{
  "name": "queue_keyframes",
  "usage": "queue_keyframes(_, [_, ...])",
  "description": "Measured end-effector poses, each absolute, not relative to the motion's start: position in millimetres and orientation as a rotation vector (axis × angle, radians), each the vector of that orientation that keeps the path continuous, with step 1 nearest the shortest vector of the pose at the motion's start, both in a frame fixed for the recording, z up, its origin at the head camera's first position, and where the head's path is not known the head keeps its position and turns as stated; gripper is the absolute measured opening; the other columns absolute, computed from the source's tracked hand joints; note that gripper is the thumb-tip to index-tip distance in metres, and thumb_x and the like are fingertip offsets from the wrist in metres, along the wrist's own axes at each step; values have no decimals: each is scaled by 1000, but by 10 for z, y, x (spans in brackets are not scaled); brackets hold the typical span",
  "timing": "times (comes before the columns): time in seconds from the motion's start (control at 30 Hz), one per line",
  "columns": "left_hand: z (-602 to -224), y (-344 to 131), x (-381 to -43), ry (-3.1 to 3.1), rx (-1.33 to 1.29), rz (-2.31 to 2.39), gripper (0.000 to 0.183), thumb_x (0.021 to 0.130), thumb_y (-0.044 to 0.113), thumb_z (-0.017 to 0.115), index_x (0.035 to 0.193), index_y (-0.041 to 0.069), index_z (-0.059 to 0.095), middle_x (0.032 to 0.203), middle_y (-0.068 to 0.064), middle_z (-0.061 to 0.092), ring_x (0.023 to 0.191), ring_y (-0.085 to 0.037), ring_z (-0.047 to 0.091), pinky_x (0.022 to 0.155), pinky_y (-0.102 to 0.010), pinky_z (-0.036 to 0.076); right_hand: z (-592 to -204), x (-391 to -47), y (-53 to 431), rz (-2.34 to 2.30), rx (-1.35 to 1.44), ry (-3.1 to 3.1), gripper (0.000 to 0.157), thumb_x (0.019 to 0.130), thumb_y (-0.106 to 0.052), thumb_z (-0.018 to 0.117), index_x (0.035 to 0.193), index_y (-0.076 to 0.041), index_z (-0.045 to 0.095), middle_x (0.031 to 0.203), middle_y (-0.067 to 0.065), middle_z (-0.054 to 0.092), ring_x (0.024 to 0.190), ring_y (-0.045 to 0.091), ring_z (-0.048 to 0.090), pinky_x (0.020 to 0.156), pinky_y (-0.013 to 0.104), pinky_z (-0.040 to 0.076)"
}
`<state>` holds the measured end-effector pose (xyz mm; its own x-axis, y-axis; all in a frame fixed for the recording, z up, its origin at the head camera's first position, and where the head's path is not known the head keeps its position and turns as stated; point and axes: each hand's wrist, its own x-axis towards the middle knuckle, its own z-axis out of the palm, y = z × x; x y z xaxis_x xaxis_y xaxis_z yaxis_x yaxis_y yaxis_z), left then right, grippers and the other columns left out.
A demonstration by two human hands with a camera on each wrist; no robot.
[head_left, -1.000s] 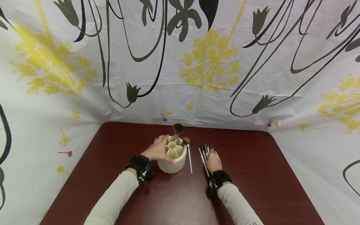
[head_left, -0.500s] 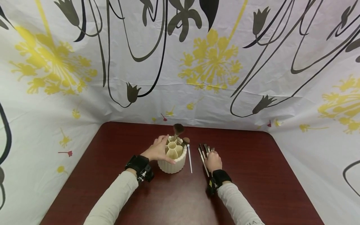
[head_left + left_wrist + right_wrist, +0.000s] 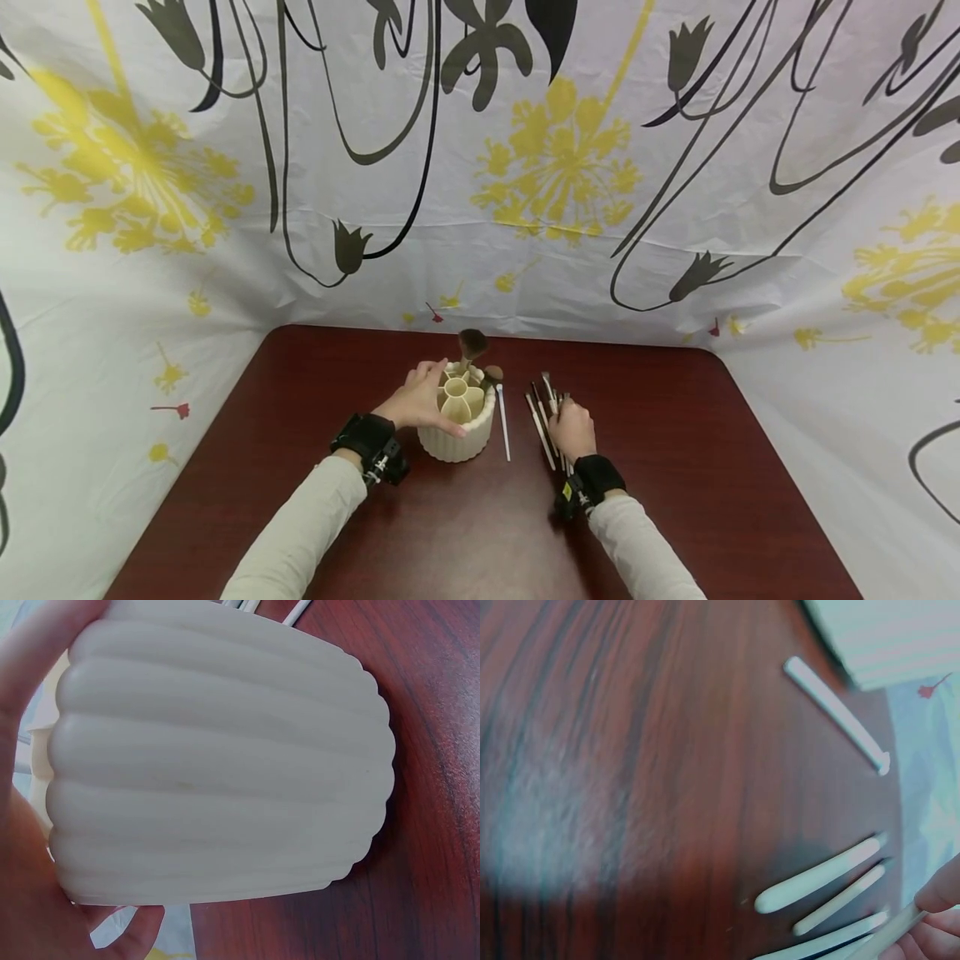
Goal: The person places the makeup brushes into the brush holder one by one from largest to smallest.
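Note:
My left hand (image 3: 416, 404) grips a cream, ribbed makeup brush holder (image 3: 454, 442), thumb on the near side and fingers on the far side of its rim. Divided compartments show inside it. A large fluffy makeup brush (image 3: 472, 343) and a smaller one (image 3: 492, 375) stand in the holder. In the left wrist view the holder's ribbed wall (image 3: 217, 765) fills most of the picture. My right hand (image 3: 573, 429) pinches the pale handle of a thin makeup brush (image 3: 891, 934) between thumb and fingers. Several thin brushes (image 3: 817, 874) lie beside and partly under that hand.
One white thin brush (image 3: 504, 423) lies alone on the table, just right of the holder. The dark red table (image 3: 675, 467) ends at a patterned white cloth (image 3: 420, 200) behind and at both sides.
My right hand now holds one brush whose tip sticks out farther beyond the others, and it has shifted slightly right. My left hand stays on the holder.

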<state>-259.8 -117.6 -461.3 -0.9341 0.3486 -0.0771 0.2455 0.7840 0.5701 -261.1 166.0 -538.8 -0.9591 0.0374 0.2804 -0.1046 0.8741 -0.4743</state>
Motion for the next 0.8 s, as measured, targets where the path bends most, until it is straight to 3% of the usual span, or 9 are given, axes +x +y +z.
queue_keyframes(0.07, [-4613,-1180,-2597,2794,466,866,128,47,55,83,145,9,15,137,-14,27,126,-33,26,92,-47,39,-5350,-2583,1636,750,83,-2729,4,79,-1,57,79,3,56,67,14,56,57,27,55,52,39,44])
queue_keyframes(0.23, [-4638,-1186,-2602,2802,459,893,128,45,56,83,145,10,17,136,-14,28,125,-32,27,90,-47,40,-5177,-2492,1530,899,181,-2647,17,84,-3,60,99,6,58,83,19,62,70,28,61,56,37,47])
queue_keyframes(0.47, [-4677,-1174,-2595,2811,431,927,129,44,57,83,145,11,17,137,-14,27,126,-33,27,91,-48,39,-4948,-2408,1406,976,261,-2583,27,82,-2,62,107,6,55,85,16,64,71,24,62,55,31,48])
queue_keyframes(0.8, [-4684,-1166,-2578,2825,413,942,128,43,57,83,144,11,19,137,-15,27,125,-34,28,90,-49,39,-4777,-2335,1305,1025,339,-2531,26,82,-1,61,106,6,54,83,14,62,69,20,60,55,29,48])
